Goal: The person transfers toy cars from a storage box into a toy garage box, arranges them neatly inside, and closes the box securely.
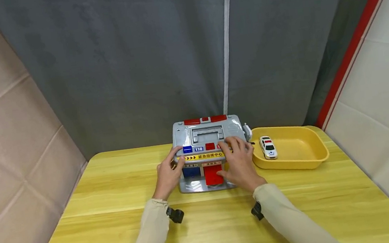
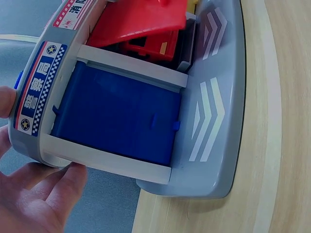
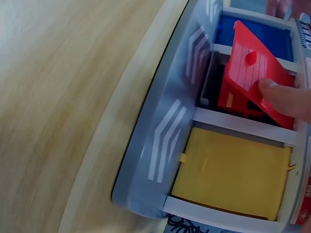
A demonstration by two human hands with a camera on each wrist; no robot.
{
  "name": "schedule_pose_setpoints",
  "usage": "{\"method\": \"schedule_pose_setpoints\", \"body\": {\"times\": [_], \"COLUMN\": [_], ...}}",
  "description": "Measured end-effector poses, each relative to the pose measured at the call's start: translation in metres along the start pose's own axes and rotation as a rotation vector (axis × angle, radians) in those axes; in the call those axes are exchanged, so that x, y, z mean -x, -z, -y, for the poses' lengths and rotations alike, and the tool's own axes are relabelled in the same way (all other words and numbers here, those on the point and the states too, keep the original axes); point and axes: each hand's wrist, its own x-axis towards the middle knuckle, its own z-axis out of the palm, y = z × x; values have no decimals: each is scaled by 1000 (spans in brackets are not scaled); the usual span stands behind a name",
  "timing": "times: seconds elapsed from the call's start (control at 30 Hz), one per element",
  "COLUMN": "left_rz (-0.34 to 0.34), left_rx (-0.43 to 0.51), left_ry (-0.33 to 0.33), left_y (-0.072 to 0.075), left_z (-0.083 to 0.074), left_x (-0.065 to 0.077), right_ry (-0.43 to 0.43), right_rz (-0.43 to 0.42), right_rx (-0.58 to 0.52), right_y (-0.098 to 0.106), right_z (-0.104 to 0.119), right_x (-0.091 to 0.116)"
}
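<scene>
Grey plastic garage (image 1: 182, 137) on table (image 1: 115, 188), gripped at one corner by left hand (image 1: 169, 174), apparently for steadiness, and spanned by right hand (image 1: 240, 162), fingers apart, thumb touching half-open red door (image 1: 213, 175), perhaps to prop it.

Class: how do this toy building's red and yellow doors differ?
The red door is tilted open; the yellow door is closed. A red object shows behind the red door, nothing behind the yellow. The right hand has its thumb on the red door, not the yellow. Both sit between pale posts.
</scene>
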Motion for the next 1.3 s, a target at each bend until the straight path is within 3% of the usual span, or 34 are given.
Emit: {"method": "schedule_pose_setpoints", "body": {"times": [0.33,0.63,0.77,0.87,1.03,1.3], "left_rz": [0,-8,-31,-71,-112,-80], "left_rx": [-4,-42,-127,-204,-252,-270], "left_ry": [10,-20,-65,-138,-254,-273], "left_y": [1,0,0,0,1,6], "left_z": [-1,-3,-4,-5,-6,-6], "left_x": [-1,-2,-1,-1,-3,-6], "right_ry": [-9,1,24,38,52,35], "right_rz": [-63,-131,-172,-213,-255,-242], "right_rx": [134,214,246,263,277,279], "right_y": [-17,-23,-27,-30,-34,-36], "right_z": [-1,0,-2,-3,-4,-1], "right_x": [-5,-6,-6,-7,-9,-11]}}
